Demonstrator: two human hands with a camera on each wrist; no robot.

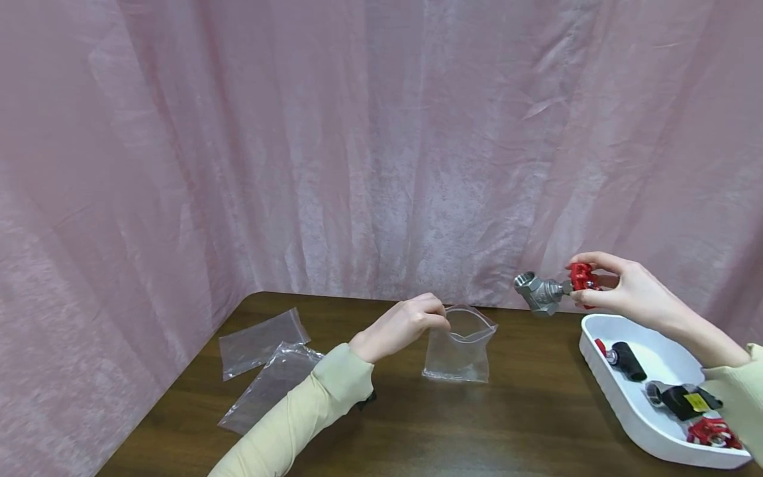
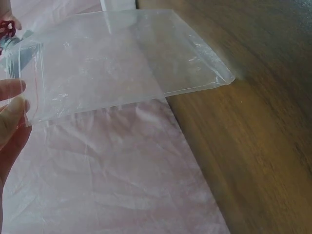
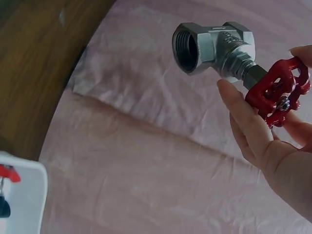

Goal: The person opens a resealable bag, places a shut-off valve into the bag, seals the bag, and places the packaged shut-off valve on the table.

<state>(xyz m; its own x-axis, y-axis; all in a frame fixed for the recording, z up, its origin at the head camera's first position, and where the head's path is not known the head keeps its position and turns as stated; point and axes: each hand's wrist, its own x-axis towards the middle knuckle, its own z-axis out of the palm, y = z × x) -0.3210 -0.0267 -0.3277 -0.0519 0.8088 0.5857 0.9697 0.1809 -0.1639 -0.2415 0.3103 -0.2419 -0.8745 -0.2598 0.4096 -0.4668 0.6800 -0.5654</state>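
My left hand (image 1: 408,324) pinches the rim of a clear zip bag (image 1: 457,358) between thumb and fingers. The bag's mouth gapes, and its body hangs down to the table. In the left wrist view the same bag (image 2: 107,63) stretches away from the fingertips (image 2: 14,109). Off to the right, my right hand (image 1: 638,291) grips a gate valve by its red handwheel (image 1: 582,285). The metal valve body (image 1: 539,293) points left, toward the bag but apart from it. The right wrist view shows the valve's threaded port (image 3: 187,48) and fingers around the handwheel (image 3: 280,92).
A white tray (image 1: 620,404) at the right holds a black-handled valve (image 1: 628,361), another black piece with a yellow label (image 1: 685,401) and a red-wheeled valve (image 1: 712,432). More clear bags (image 1: 262,341) lie at the left of the wooden table (image 1: 477,430). Pink curtain (image 1: 381,146) hangs behind.
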